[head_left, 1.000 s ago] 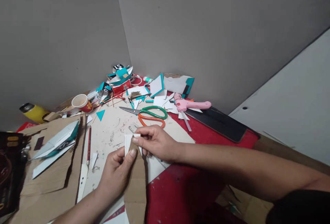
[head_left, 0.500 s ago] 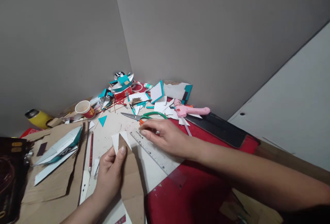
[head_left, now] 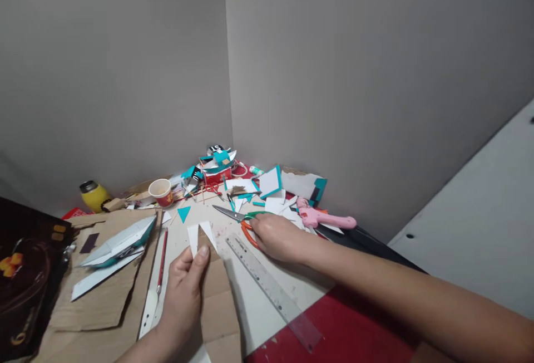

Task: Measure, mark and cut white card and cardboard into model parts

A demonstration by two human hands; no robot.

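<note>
My left hand (head_left: 186,285) is closed round a folded brown cardboard piece (head_left: 219,296), thumb on its front. Two pointed white flaps (head_left: 193,239) stick up at its far end. Across the table, my right hand (head_left: 277,236) is closed at the handles of scissors (head_left: 229,214) with dark blades. A green handle and an orange loop (head_left: 250,236) show beside the fingers; whether both belong to one pair I cannot tell. Some fingertips are hidden. Between my hands lies a clear ruler (head_left: 267,285), flat on the white and red surface.
On the left, a teal and white folded paper shape (head_left: 120,243) rests on cardboard (head_left: 92,313), with a red pencil-like tool (head_left: 162,260) alongside. Farther back are a paper cup (head_left: 161,193), a yellow bottle (head_left: 95,197), paper scraps and a pink glue gun (head_left: 325,218). Grey panels (head_left: 334,84) rise behind.
My right hand has moved from above the ruler's far end to the scissors' handles and closed there. The view has tilted up; my left hand keeps holding the cardboard.
</note>
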